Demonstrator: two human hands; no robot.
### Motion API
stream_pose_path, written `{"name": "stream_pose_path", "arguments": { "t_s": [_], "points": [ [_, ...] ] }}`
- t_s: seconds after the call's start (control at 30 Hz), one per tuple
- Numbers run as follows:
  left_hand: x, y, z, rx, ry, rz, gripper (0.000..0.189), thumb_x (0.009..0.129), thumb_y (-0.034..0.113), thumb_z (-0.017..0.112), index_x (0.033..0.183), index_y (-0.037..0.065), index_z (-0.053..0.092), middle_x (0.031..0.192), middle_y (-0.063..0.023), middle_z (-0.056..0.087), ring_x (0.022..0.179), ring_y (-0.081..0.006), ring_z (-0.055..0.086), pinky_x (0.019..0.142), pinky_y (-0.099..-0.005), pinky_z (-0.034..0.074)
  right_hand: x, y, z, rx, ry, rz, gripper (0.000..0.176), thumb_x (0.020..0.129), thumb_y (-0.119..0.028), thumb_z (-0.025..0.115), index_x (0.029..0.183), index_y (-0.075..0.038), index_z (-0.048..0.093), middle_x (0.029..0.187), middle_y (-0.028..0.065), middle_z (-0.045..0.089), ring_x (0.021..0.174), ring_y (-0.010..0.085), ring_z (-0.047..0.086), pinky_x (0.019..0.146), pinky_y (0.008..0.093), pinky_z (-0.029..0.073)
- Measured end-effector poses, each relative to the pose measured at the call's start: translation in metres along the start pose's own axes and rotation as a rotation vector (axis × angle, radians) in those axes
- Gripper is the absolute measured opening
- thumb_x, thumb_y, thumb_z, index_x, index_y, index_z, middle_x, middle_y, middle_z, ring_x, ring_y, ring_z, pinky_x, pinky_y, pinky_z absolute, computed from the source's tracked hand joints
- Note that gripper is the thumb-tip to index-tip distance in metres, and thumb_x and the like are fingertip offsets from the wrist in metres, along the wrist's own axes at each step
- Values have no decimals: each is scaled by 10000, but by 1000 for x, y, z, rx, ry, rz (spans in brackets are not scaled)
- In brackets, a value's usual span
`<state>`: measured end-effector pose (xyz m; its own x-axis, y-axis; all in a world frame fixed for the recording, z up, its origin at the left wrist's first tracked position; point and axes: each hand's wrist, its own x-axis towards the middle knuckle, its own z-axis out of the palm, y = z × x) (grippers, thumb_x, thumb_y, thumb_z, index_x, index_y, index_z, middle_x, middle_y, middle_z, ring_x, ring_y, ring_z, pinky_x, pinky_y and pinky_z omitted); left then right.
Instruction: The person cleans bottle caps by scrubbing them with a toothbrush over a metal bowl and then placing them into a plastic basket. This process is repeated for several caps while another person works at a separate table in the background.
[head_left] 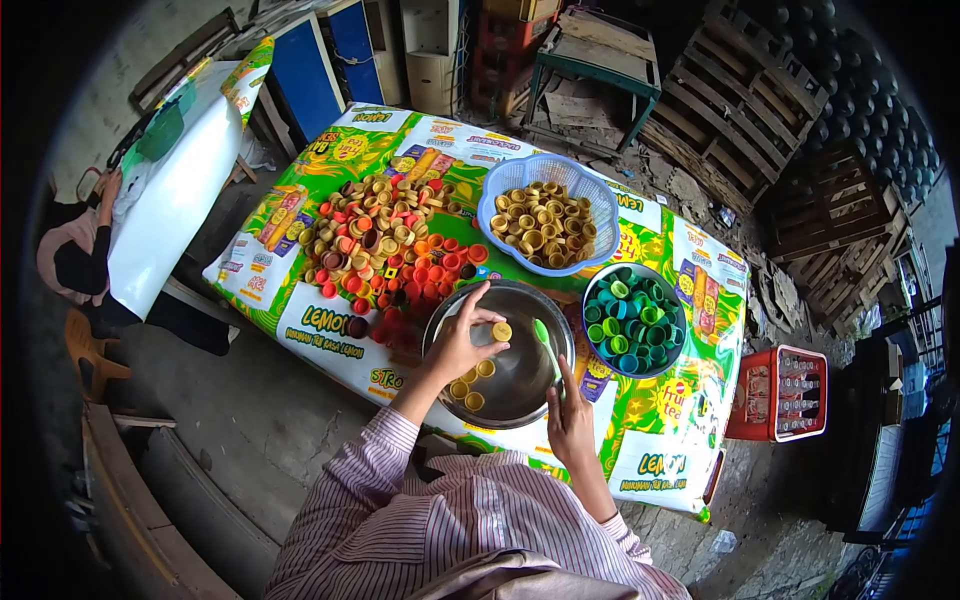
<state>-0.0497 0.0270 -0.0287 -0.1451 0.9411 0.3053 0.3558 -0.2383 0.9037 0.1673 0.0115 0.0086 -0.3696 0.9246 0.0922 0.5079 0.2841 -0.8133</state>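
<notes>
My left hand is over the metal bowl and pinches a yellow bottle cap between thumb and fingers. Several more yellow caps lie in the bottom of the bowl, under that hand. At the bowl's right edge, my right hand is closed round a green toothbrush, bristle end pointing up and away from me. Just beyond the bowl stands a blue plastic basket of yellow-brown caps. A dark-rimmed bowl to the right holds green and teal caps.
A mixed pile of yellow, red and dark caps covers the table's left part, with red caps nearest the bowl. Printed sheeting covers the table. A red crate of bottles stands at the right; another person is at the left.
</notes>
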Motion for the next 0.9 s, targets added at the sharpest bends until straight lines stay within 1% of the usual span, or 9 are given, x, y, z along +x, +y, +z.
{"name": "stream_pose_path", "arguments": {
  "t_s": [0.03,0.07,0.1,0.2,0.6,0.67,0.73,0.8,0.9],
  "points": [
    [-3,2,-2,47,1,-32,1016,657,111,779,1404,55,94,953,-101,641,898,-202,626,845,-323,477,2,2,4,-32,17,-113,484,857,-56,513,1320,-61,370,649,161,557,542,236,563,501,329,424],
    [-6,7,-2,48,9,-33,1016,657,111,779,1404,55,94,953,-101,641,898,-202,626,845,-323,477,4,2,7,-65,33,-228,502,863,-45,490,1343,-76,345,733,204,584,619,302,606,547,364,457],
    [-9,14,-2,65,51,-34,1035,655,116,781,1406,55,71,941,-100,648,890,-197,629,841,-319,477,2,-4,5,-90,-51,-171,545,880,-63,450,1375,-227,295,809,168,576,605,352,584,547,441,461],
    [-17,22,-1,94,122,-26,1088,652,105,781,1410,61,1,925,-106,663,881,-202,637,840,-314,473,4,-13,8,-172,-239,-156,522,870,-36,453,1363,-153,330,866,227,598,692,369,603,583,403,472],
    [-33,29,5,186,255,-100,1127,643,117,785,1408,79,-42,931,-122,662,907,-239,635,866,-337,455,4,4,9,-80,-142,-158,499,868,-32,458,1341,-166,375,837,230,605,664,385,595,579,428,467],
    [-34,32,10,150,271,-100,1118,647,111,782,1407,72,-37,933,-118,662,909,-235,635,867,-337,455,-2,7,6,-136,-156,-284,506,876,-75,470,1349,-219,359,738,153,579,579,336,590,511,437,460],
    [-34,39,15,154,276,-87,1101,654,102,774,1407,68,-28,932,-115,664,905,-234,637,876,-336,450,-1,16,6,-98,-156,-304,507,876,-72,469,1350,-214,359,733,154,581,573,334,588,506,436,456],
    [-36,35,23,151,294,-76,1071,663,82,763,1408,63,-6,942,-119,657,905,-230,635,866,-331,456,5,24,-2,-111,-192,-92,505,877,-70,463,1351,-212,357,736,171,585,578,342,587,515,438,460],
    [-38,40,27,176,313,-74,1000,679,85,750,1407,50,66,919,-108,624,869,-215,615,865,-338,448,3,21,-3,-73,-204,-226,500,878,-69,458,1351,-195,354,767,210,599,588,352,589,524,439,465]
  ]
}}
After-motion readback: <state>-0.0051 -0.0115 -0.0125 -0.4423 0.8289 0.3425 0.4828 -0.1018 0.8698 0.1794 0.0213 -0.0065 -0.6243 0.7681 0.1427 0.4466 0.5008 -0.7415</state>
